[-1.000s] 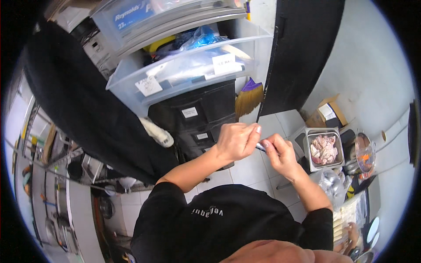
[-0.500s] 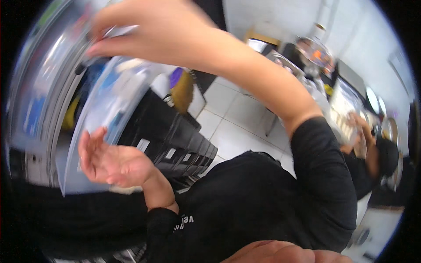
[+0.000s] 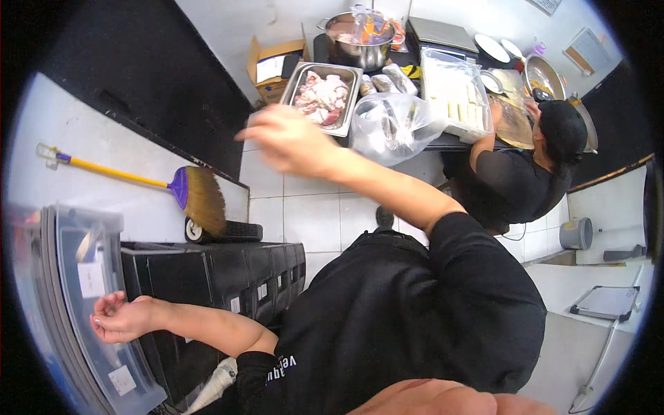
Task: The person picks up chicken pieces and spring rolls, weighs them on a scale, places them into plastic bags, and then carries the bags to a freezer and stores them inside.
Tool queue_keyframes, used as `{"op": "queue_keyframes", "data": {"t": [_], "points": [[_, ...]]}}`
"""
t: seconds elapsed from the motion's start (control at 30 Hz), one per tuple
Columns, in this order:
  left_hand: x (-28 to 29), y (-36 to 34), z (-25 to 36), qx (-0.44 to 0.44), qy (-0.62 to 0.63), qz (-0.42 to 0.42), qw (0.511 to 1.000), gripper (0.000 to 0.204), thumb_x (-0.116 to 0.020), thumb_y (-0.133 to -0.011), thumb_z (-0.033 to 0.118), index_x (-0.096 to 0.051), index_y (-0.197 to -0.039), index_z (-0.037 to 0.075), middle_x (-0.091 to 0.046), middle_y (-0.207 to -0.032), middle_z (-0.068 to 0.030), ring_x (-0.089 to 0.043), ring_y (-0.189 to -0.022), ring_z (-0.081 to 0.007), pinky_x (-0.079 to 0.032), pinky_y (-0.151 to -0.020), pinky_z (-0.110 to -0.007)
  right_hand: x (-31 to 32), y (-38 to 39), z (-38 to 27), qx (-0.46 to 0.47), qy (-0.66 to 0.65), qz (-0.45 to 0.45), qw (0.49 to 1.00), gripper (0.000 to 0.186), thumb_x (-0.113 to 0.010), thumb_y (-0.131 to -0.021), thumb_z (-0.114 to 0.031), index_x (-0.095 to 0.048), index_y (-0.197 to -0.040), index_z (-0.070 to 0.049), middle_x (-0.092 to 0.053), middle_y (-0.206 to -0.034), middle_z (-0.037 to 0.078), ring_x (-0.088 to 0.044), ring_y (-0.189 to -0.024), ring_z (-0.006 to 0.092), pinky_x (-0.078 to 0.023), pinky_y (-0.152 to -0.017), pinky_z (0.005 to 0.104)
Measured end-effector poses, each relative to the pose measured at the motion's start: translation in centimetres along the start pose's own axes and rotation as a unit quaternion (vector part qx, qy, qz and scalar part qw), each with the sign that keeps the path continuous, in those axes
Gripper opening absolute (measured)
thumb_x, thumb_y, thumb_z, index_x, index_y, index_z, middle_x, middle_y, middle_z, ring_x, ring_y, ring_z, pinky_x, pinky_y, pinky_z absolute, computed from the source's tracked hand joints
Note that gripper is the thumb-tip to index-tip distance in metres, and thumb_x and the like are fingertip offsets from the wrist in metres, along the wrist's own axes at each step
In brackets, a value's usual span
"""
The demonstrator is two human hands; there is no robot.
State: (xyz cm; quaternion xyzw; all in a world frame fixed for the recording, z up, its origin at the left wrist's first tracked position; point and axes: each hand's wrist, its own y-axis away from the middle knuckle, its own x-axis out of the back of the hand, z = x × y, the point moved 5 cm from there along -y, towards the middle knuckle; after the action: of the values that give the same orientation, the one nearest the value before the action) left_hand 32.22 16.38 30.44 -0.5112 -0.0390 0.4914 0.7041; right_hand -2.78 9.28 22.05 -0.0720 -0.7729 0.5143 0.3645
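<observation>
My left hand (image 3: pixel 119 317) is beside the front of a clear plastic drawer unit (image 3: pixel 90 242) at the left. Its fingers are loosely curled and a little apart, with nothing visible in them. I cannot tell if it touches the plastic. My right hand (image 3: pixel 294 142) is raised out ahead, over the floor and just short of a steel tray (image 3: pixel 344 123) of raw meat pieces (image 3: pixel 319 95). Motion smears its fingers, so anything in them is hidden.
Black drawers (image 3: pixel 221 277) run along my left, with a yellow-handled broom (image 3: pixel 121 173) beyond. A co-worker in black (image 3: pixel 519 176) works at the counter ahead. On it are a clear bag (image 3: pixel 391 131), a tub of pale rolls (image 3: pixel 456 90) and a steel pot (image 3: pixel 360 52).
My view has swung right toward the counter. My right hand has left the drawer unit, where it pinched something shiny. My left hand's fingers have curled, and the pulled-out drawer now looks pushed in.
</observation>
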Motion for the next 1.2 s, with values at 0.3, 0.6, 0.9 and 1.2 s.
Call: {"op": "queue_keyframes", "data": {"t": [0.3, 0.6, 0.9, 1.2], "points": [[-19.6, 39.1, 9.1, 0.073, 0.233, -0.715, 0.655, 0.031, -0.06, -0.083, 0.003, -0.056, -0.114, 0.002, -0.064, -0.095, -0.0151, -0.061, -0.094, -0.0285, -0.048, -0.083, -0.037, 14.6, 24.3, 16.7, -0.301, 0.404, -0.203, 0.84, 0.036, -0.06, -0.069, -0.005, -0.059, -0.105, -0.003, -0.048, -0.124, 0.021, -0.04, -0.123, 0.0396, -0.033, -0.103, 0.052], [-27.2, 59.2, 4.5, -0.066, 0.005, -0.841, 0.537, 0.066, -0.066, -0.082, 0.024, -0.035, -0.132, -0.006, -0.04, -0.133, -0.028, -0.047, -0.12, -0.0409, -0.041, -0.098, -0.048, 17.7, 24.7, 25.3, -0.32, 0.256, -0.161, 0.898, 0.039, -0.068, -0.071, -0.014, -0.062, -0.109, -0.008, -0.044, -0.134, 0.014, -0.03, -0.134, 0.0363, -0.028, -0.106, 0.0551], [-27.2, 59.5, 2.4, 0.383, 0.061, -0.88, 0.274, 0.055, -0.061, -0.089, 0.026, -0.041, -0.133, 0.002, -0.06, -0.064, -0.0061, -0.062, -0.065, -0.0153, -0.049, -0.062, -0.031, 16.7, 25.1, 32.3, -0.312, 0.242, -0.113, 0.912, 0.016, -0.065, -0.077, -0.012, -0.068, -0.091, -0.008, -0.057, -0.114, 0.011, -0.049, -0.114, 0.0312, -0.039, -0.096, 0.0456], [-34.4, 58.6, 9.4, 0.026, 0.182, -0.774, 0.606, 0.08, -0.07, -0.075, 0.01, -0.031, -0.144, 0.017, -0.063, -0.073, -0.0127, -0.064, -0.067, -0.0345, -0.05, -0.061, -0.042, 17.5, 21.1, 30.1, -0.377, 0.07, 0.028, 0.923, 0.015, -0.065, -0.083, -0.015, -0.068, -0.092, -0.002, -0.059, -0.08, 0.014, -0.061, -0.073, 0.0312, -0.049, -0.066, 0.0382]]}}
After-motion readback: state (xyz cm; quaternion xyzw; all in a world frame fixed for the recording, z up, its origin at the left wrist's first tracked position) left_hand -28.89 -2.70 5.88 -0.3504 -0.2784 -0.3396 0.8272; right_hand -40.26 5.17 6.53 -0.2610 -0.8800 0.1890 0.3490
